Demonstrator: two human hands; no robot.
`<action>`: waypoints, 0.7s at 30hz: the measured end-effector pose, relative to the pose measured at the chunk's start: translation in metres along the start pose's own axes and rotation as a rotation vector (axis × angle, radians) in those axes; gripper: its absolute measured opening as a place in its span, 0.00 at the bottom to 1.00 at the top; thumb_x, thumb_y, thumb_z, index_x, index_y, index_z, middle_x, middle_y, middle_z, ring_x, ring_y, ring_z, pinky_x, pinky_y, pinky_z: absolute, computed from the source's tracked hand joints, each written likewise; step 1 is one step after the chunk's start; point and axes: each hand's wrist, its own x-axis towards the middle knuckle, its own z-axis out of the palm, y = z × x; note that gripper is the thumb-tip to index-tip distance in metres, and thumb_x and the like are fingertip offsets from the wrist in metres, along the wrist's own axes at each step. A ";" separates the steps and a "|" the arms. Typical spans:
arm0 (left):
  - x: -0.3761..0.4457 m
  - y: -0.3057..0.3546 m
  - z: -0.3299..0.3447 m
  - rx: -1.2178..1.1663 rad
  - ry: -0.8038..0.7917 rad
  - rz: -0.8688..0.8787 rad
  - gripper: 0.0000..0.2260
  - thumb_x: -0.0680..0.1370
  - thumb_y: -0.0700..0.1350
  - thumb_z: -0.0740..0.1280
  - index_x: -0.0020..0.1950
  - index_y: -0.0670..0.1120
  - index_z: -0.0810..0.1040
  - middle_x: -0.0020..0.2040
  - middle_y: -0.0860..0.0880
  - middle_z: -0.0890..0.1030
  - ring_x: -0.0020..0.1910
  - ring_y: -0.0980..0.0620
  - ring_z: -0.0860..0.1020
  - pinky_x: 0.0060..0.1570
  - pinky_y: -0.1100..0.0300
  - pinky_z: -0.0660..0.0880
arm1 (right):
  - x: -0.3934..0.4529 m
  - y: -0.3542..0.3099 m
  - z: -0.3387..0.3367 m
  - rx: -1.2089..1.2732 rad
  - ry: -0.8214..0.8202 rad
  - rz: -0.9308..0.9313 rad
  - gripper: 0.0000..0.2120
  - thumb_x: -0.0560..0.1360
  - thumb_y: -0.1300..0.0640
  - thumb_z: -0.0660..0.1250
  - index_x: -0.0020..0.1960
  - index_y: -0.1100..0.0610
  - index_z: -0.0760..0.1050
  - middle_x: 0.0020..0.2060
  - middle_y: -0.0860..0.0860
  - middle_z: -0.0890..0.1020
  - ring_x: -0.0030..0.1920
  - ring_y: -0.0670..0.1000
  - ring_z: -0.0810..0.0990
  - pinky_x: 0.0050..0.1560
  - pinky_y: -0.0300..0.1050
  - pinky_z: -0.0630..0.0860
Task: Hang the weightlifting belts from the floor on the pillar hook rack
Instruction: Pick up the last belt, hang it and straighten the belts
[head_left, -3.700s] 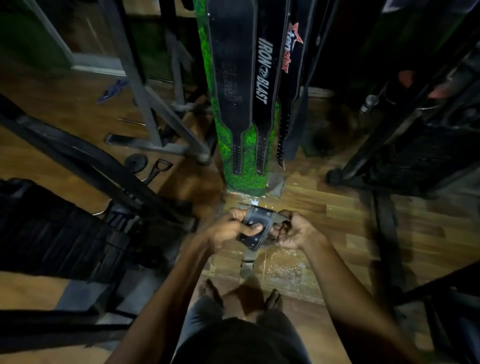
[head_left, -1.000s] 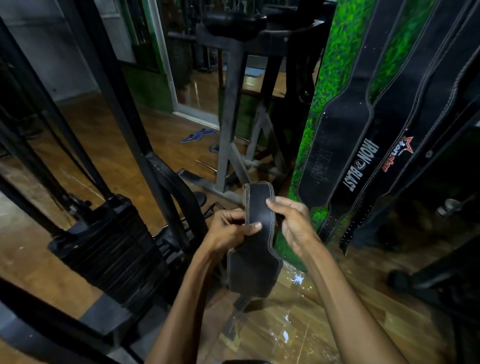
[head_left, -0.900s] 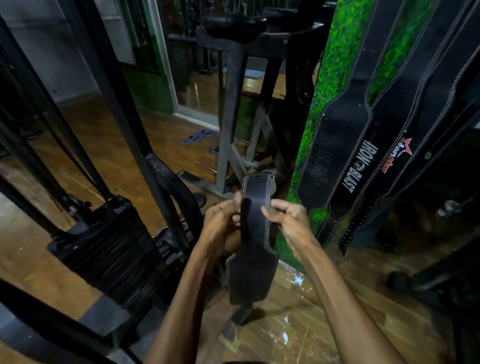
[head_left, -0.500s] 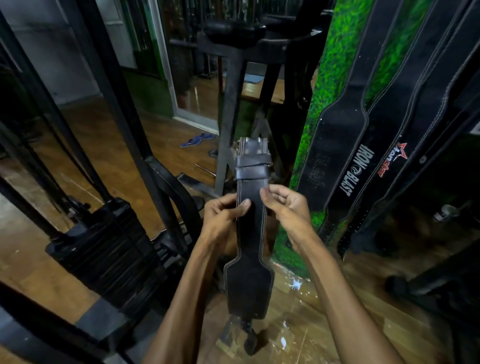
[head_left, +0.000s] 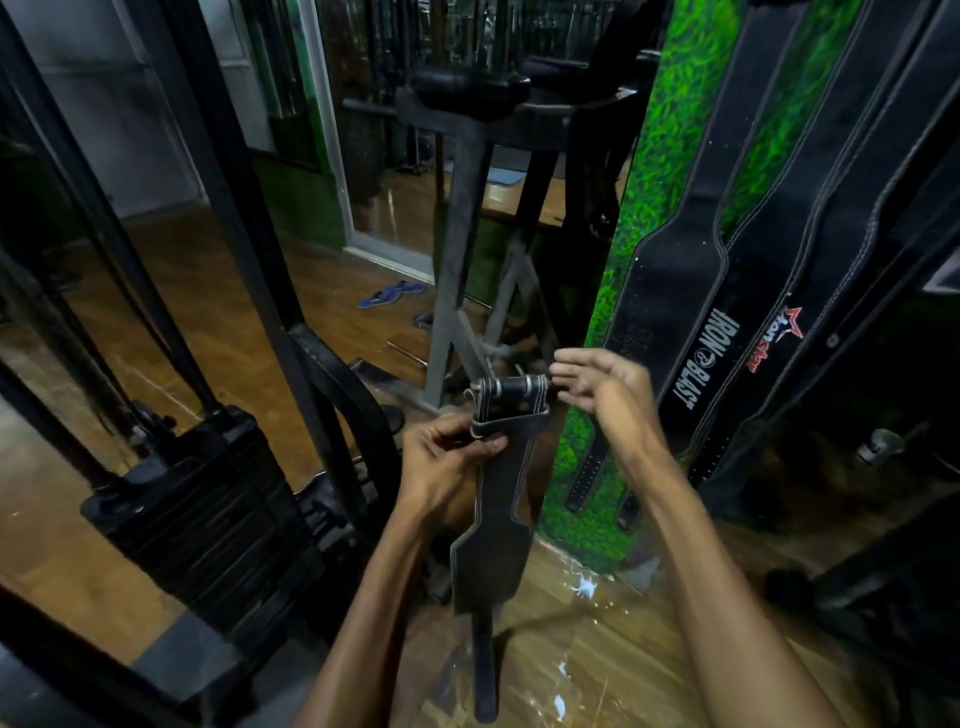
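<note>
I'm looking into a gym — a black stack of iron weight plates sits in a dark steel machine frame on my left, a grey steel rack with a black pad stands ahead, and black leather lifting belts hang against a green-patterned pillar over glossy wooden flooring.

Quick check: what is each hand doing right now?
Left hand: closed on the black leather weightlifting belt, just below its buckle end.
Right hand: open, fingers spread beside the buckle, gripping nothing.
</note>
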 end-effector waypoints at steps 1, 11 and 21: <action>0.001 0.000 0.000 0.012 -0.004 0.003 0.13 0.70 0.26 0.74 0.53 0.27 0.82 0.41 0.49 0.87 0.42 0.55 0.85 0.44 0.64 0.81 | 0.003 -0.009 -0.001 0.015 -0.049 0.018 0.12 0.79 0.63 0.63 0.50 0.56 0.85 0.53 0.54 0.87 0.58 0.51 0.84 0.63 0.52 0.79; 0.012 -0.004 -0.009 0.001 0.034 0.009 0.14 0.69 0.26 0.75 0.53 0.30 0.84 0.46 0.38 0.86 0.44 0.48 0.85 0.46 0.57 0.83 | -0.009 -0.040 0.006 0.438 -0.253 -0.072 0.33 0.86 0.44 0.52 0.38 0.61 0.85 0.59 0.61 0.85 0.66 0.55 0.81 0.73 0.60 0.69; 0.035 0.002 -0.027 0.008 0.014 0.044 0.11 0.68 0.32 0.79 0.50 0.34 0.86 0.48 0.34 0.85 0.45 0.46 0.82 0.46 0.58 0.79 | 0.005 -0.043 0.038 0.385 -0.240 -0.075 0.37 0.85 0.38 0.48 0.38 0.59 0.85 0.60 0.57 0.85 0.67 0.53 0.80 0.71 0.60 0.67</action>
